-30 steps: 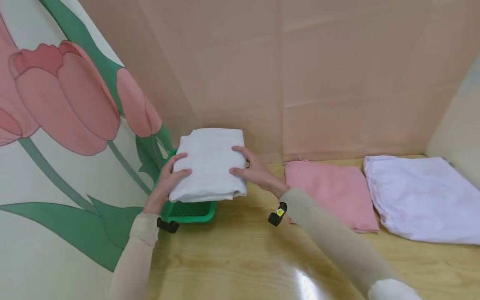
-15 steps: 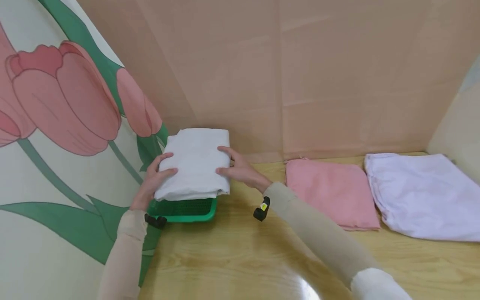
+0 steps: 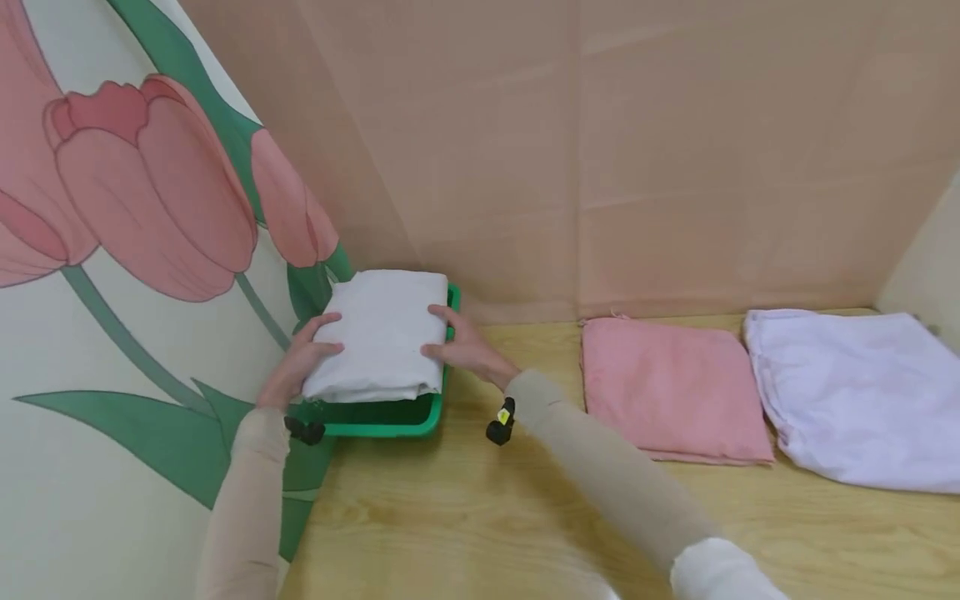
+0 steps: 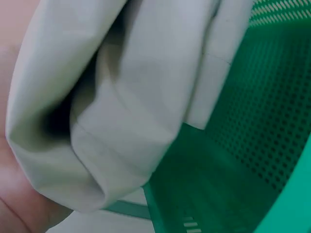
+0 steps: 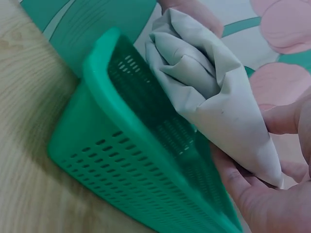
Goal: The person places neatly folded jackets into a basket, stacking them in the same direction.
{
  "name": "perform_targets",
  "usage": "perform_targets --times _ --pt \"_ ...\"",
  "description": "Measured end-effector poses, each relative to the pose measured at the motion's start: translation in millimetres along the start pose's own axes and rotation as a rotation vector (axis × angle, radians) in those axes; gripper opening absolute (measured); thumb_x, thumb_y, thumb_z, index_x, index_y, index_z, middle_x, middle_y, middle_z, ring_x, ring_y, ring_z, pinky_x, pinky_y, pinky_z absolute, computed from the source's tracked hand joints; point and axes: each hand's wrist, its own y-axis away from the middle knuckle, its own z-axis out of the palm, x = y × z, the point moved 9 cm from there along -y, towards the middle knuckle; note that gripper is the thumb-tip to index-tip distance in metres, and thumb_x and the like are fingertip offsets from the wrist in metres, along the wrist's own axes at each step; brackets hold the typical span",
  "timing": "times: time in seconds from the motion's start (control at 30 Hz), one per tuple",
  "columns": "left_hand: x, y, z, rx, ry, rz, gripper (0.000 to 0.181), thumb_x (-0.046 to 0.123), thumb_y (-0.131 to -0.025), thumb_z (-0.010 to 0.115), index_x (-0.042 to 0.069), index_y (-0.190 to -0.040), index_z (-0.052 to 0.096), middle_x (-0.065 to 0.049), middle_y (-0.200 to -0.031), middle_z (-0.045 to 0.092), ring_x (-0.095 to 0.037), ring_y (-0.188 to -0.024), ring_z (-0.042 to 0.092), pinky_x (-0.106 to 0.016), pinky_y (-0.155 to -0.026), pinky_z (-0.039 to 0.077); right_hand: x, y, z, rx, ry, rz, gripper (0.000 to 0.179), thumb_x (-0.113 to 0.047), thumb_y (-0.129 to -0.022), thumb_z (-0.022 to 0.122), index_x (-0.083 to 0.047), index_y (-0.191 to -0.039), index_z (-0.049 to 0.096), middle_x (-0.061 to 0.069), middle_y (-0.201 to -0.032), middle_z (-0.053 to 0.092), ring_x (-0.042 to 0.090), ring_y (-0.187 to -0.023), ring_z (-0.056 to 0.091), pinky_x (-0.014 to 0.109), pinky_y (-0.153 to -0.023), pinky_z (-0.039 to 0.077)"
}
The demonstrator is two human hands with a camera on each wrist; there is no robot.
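L fingers (image 3: 326, 319) & R fingers (image 3: 443, 313) grip wht cloth (image 3: 382, 333) over bskt (image 3: 382, 430).

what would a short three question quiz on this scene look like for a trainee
1. True or false: the pink cloth lies between the green basket and the lavender cloth.

2. Multiple choice: the left hand and the right hand both hold:
a) the pink cloth
b) the folded white cloth
c) the lavender cloth

3. Fill the blank: the side wall of the green basket is patterned with rows of small ____.

Key: 1 true; 2 b; 3 holes.
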Motion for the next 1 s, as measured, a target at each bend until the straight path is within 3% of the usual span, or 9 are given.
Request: perform_targets --times 0.1,0.3,0.43,0.5,0.6,0.7,0.73,0.83,1.0 --pt "-9.8 -2.5 -4.7 -0.018 -0.032 -0.016 0.065 0.003 -0.103 0.061 0.004 -0.164 0.036 -0.020 -0.177 0.012 -0.041 -0.162 0.008 -0.062 -0.130 0.009 6 -3.0 10 -0.006 0.022 0.011 0.080 -0.014 -0.099 0.075 -0.024 -0.167 0.035 0.016 -0.174 0.025 0.038 -0.147 0.046 0.051 -0.113 0.050" --pt "-30.4 -8.4 -7.6 -0.041 -0.074 -0.057 0.067 0.003 -0.103 0.058 0.006 -0.165 0.034 -0.024 -0.177 0.008 -0.043 -0.162 0.005 -0.062 -0.130 0.007 9 -1.8 24 -0.015 0.073 0.013 0.078 -0.015 -0.102 0.071 -0.020 -0.169 0.031 0.013 -0.175 0.026 0.031 -0.123 0.059 0.047 -0.110 0.050" --pt "-42.1 -13.2 -2.9 -0.049 -0.081 -0.077 0.068 0.002 -0.102 0.058 0.005 -0.165 0.034 -0.024 -0.177 0.006 -0.042 -0.163 0.003 -0.061 -0.131 0.006 14 -4.7 27 0.012 0.155 0.019 0.077 -0.013 -0.102 0.069 -0.014 -0.169 0.030 0.013 -0.175 0.030 0.032 -0.145 0.049 0.048 -0.119 0.044" --pt "-46.0 -15.2 1.2 -0.055 -0.093 -0.082 0.069 0.001 -0.101 0.058 0.004 -0.165 0.033 -0.024 -0.177 0.008 -0.041 -0.163 0.003 -0.061 -0.131 0.006 16 -6.9 29 0.020 0.225 0.018 0.077 -0.012 -0.102 0.068 -0.009 -0.169 0.029 0.015 -0.174 0.031 0.033 -0.158 0.034 0.049 -0.125 0.037" --pt "-48.6 -14.4 6.8 -0.061 -0.117 -0.085 0.069 0.000 -0.100 0.058 0.003 -0.164 0.034 -0.024 -0.177 0.011 -0.041 -0.162 0.006 -0.059 -0.131 0.009 15 -8.6 33 0.021 0.339 0.011 0.075 -0.010 -0.103 0.064 -0.001 -0.168 0.027 0.020 -0.172 0.033 0.032 -0.158 0.034 0.047 -0.126 0.035" --pt "-49.1 -15.9 12.0 -0.060 -0.143 -0.075 0.068 -0.001 -0.098 0.058 0.002 -0.163 0.035 -0.025 -0.176 0.014 -0.040 -0.161 0.010 -0.058 -0.130 0.012 12 -7.9 37 0.018 0.426 0.021 0.073 -0.010 -0.104 0.062 0.002 -0.167 0.026 0.023 -0.170 0.036 0.028 -0.150 0.044 0.043 -0.123 0.041" --pt "-48.8 -16.5 13.4 -0.058 -0.152 -0.071 0.068 -0.001 -0.097 0.058 0.002 -0.162 0.035 -0.026 -0.175 0.015 -0.040 -0.161 0.012 -0.058 -0.130 0.014 12 -7.1 38 0.014 0.442 0.032 0.073 -0.010 -0.104 0.061 0.002 -0.167 0.025 0.024 -0.166 0.041 0.028 -0.141 0.052 0.042 -0.117 0.048" --pt "-49.7 -17.8 18.2 -0.060 -0.173 -0.062 0.069 -0.002 -0.095 0.057 0.001 -0.161 0.035 -0.027 -0.174 0.018 -0.041 -0.159 0.016 -0.058 -0.128 0.016 9 -4.4 41 0.005 0.501 0.050 0.074 -0.011 -0.105 0.060 0.003 -0.167 0.023 0.028 -0.162 0.042 0.028 -0.128 0.054 0.037 -0.104 0.055" --pt "-55.2 -16.1 29.0 -0.079 -0.202 -0.080 0.071 -0.002 -0.094 0.055 0.001 -0.161 0.035 -0.029 -0.174 0.017 -0.041 -0.155 0.018 -0.058 -0.127 0.018 8 0.1 50 -0.030 0.562 0.075 0.073 -0.010 -0.106 0.055 0.007 -0.167 0.019 0.035 -0.165 0.031 0.033 -0.139 0.045 0.036 -0.102 0.054"
